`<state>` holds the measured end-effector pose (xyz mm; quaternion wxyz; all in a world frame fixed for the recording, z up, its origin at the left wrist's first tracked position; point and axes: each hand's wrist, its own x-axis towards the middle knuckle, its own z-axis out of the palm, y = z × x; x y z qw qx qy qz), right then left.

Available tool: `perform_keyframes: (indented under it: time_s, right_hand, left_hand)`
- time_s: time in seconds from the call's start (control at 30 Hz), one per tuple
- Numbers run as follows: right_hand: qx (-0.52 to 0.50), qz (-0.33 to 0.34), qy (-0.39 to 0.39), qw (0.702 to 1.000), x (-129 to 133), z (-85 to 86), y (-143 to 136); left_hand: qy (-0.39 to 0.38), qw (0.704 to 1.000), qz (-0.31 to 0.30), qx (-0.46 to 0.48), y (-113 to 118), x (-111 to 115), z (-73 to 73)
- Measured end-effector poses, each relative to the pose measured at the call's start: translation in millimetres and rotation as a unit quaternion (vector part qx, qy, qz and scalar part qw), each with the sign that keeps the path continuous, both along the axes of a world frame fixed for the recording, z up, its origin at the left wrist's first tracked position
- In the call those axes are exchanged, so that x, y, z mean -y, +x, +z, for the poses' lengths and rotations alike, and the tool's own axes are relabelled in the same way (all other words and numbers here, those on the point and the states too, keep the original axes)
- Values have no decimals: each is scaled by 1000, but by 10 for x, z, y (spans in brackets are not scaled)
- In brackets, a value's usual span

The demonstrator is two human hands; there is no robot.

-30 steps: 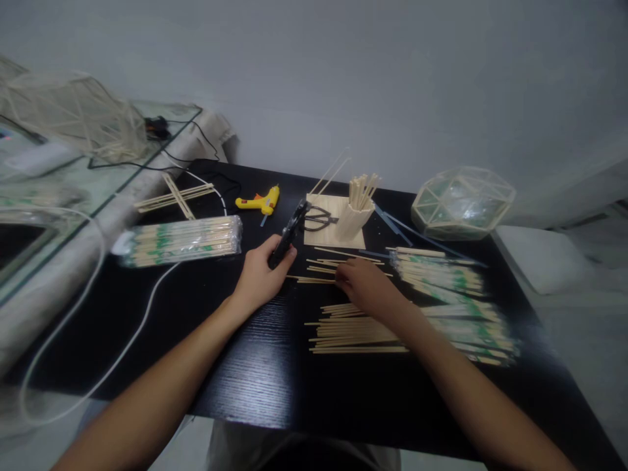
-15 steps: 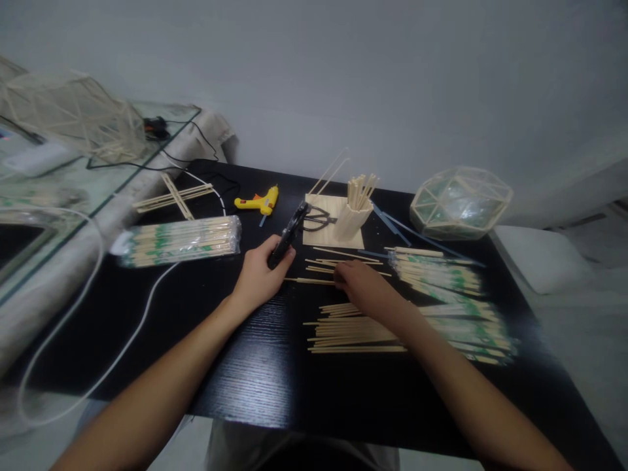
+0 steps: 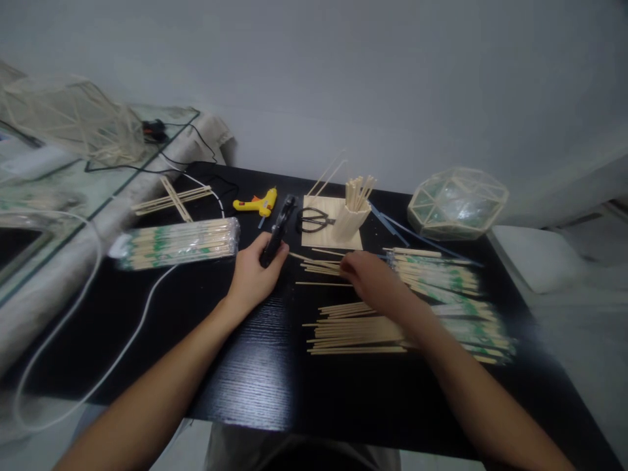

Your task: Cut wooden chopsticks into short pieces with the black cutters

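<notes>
My left hand (image 3: 255,271) is closed around a black hand tool (image 3: 279,230) that points up and away; its exact kind is hard to make out. To the right, my right hand (image 3: 366,271) has its fingers pinched at a small group of thin wooden sticks (image 3: 318,267). One stick (image 3: 300,256) juts out leftward at a slant and appears to be in those fingers. Below the hand lies a single stick (image 3: 321,284), and nearer me is a larger row of loose sticks (image 3: 356,333).
Black scissors (image 3: 314,221) and a stick-filled wooden holder (image 3: 350,222) are on a wooden board (image 3: 311,240). A yellow glue gun (image 3: 260,203), packaged sticks (image 3: 181,243), more packs (image 3: 466,320) and a geometric stick-framed shape (image 3: 456,203) surround them. A white cable (image 3: 142,320) loops at left.
My right hand has moved slightly up and right, off the lower single stick, to the group above it. My left hand and the black tool have shifted a little left.
</notes>
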<state>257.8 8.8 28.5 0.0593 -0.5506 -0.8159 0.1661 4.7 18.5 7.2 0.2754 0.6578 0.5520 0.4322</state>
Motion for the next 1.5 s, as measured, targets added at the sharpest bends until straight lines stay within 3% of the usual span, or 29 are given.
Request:
perform_keyframes:
  time_s: [0.17,0.27,0.43,0.5,0.57,0.83,1.13,1.5]
  right_hand:
    - [-180,-27,5,983,-1,122,66]
    - [-281,-33,-60,957,29,125,11]
    - [-501,-72,-201,839,102,24,-182]
    - [-539,-76,-220,810,139,-32,-267]
    - [-552,-67,-231,798,176,-78,-339]
    - [-488,-35,-169,855,243,-185,-441]
    - [-430,25,-78,899,247,-306,-457]
    - [-340,84,-34,936,254,-352,-455]
  left_hand:
    - [2,998,22,63,3,-6,15]
    - [-20,993,-7,113,36,26,24]
    - [-50,978,-40,197,108,149,75]
    - [-49,976,-38,209,129,196,98]
    - [-44,977,-29,207,144,233,115]
    - [-19,984,-42,172,190,331,176]
    - [-17,971,-54,232,237,359,214]
    - [-19,973,-104,205,181,374,111]
